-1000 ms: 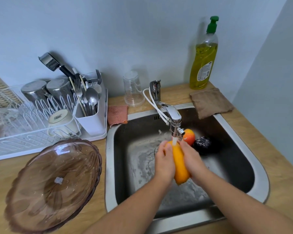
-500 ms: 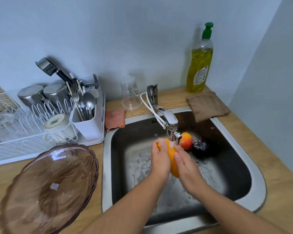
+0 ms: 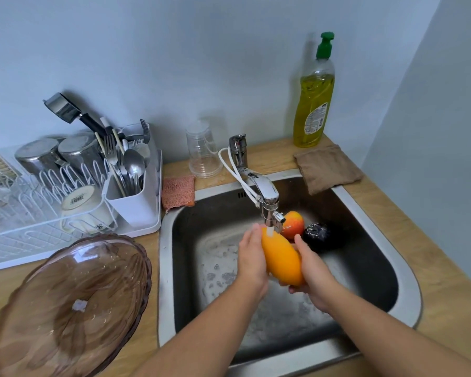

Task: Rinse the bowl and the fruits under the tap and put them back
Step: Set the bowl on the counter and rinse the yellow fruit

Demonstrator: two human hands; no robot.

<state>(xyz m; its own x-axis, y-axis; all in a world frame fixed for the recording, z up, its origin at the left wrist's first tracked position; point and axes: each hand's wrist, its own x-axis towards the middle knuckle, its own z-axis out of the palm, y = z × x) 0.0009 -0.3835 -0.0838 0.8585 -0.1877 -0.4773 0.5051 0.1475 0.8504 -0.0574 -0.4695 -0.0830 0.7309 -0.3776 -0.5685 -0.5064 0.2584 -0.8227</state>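
Wooden counter (image 3: pixel 433 281) frames the steel sink (image 3: pixel 166 268) mid-frame, where we curl the fingers of our left hand (image 3: pixel 252 261) and right hand (image 3: pixel 314 276) round the orange fruit (image 3: pixel 282 258) from either side, its upper end right under the tap (image 3: pixel 264 190). Just above it in the frame, a red-yellow apple (image 3: pixel 294 224) and a dark fruit (image 3: pixel 320 235) lie in the sink. At lower left, the brown glass bowl (image 3: pixel 65 306) rests on the counter.

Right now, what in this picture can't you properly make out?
All in the head view:
Orange fruit: its sides hidden by the left hand and right hand.
Red fruit: partly behind the tap.
Dark fruit: too dark to identify.
Bowl: cut off by left and bottom edges.
Bottle label: too small to read.
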